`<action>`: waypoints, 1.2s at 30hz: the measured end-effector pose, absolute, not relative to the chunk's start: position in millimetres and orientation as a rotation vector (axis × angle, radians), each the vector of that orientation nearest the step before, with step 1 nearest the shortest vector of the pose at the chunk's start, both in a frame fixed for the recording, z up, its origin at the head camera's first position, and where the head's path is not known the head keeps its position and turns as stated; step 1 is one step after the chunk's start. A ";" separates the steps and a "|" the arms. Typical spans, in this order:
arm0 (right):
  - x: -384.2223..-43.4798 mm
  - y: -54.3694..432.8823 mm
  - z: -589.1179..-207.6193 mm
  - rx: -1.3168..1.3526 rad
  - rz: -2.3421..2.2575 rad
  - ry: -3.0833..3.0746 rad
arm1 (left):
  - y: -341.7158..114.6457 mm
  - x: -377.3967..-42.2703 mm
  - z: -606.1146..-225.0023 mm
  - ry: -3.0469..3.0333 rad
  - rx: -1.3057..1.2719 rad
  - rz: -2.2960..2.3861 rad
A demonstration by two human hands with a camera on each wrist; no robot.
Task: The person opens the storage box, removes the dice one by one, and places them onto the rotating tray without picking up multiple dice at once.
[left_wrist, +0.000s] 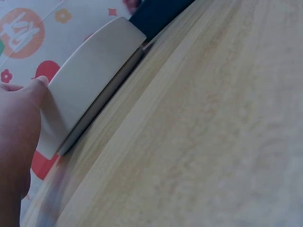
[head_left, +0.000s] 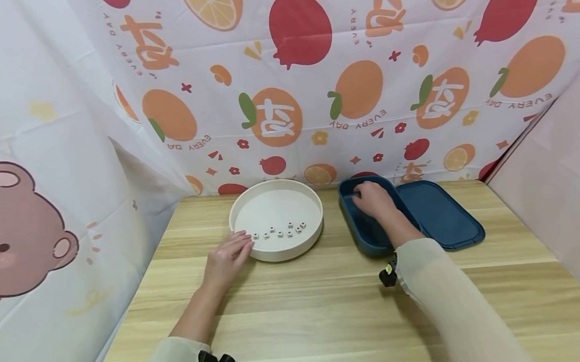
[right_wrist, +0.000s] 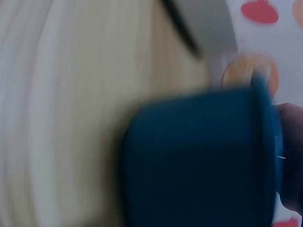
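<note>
My left hand rests at the left front rim of a round cream tray, its fingertips over the edge. In the left wrist view the thumb lies against the top of the tray's outer wall. Several small white cubes with dark marks, like dice, lie loosely spread across the front half of the tray floor. My right hand reaches into a deep blue rectangular box, fingers curled down near its far left wall. I cannot tell whether those fingers hold anything.
A flat blue lid lies on the wooden table just right of the box. Behind stands a fruit-printed cloth, close to the tray and box. A white cloth with a bear hangs at the left.
</note>
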State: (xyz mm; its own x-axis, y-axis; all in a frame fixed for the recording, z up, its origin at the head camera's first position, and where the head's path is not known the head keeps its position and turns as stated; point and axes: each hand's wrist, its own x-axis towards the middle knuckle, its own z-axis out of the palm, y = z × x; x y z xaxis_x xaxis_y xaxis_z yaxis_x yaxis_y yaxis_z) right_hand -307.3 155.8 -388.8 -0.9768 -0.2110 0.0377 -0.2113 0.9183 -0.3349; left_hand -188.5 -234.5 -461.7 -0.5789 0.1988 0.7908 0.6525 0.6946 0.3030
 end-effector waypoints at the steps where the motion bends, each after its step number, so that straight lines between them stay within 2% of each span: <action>1: -306.9 164.2 -392.2 0.327 0.509 -3.097 | -234.9 -188.4 -462.0 -2.137 -0.647 -0.759; 6: -304.1 188.1 -406.1 0.279 0.374 -3.199 | -234.6 -187.8 -462.1 -2.149 -0.638 -0.754; 14: -303.1 191.6 -417.5 0.093 0.398 -3.263 | -233.6 -186.7 -462.4 -2.153 -0.639 -0.756; 25: -303.5 192.3 -419.6 0.121 0.455 -3.133 | -235.4 -186.4 -462.6 -2.164 -0.628 -0.738; 30: -300.9 177.6 -402.8 0.214 0.547 -2.944 | -235.6 -186.0 -462.8 -2.159 -0.630 -0.728; 36: -297.8 128.4 -376.7 0.393 0.632 -2.805 | -235.4 -186.8 -462.0 -2.165 -0.632 -0.739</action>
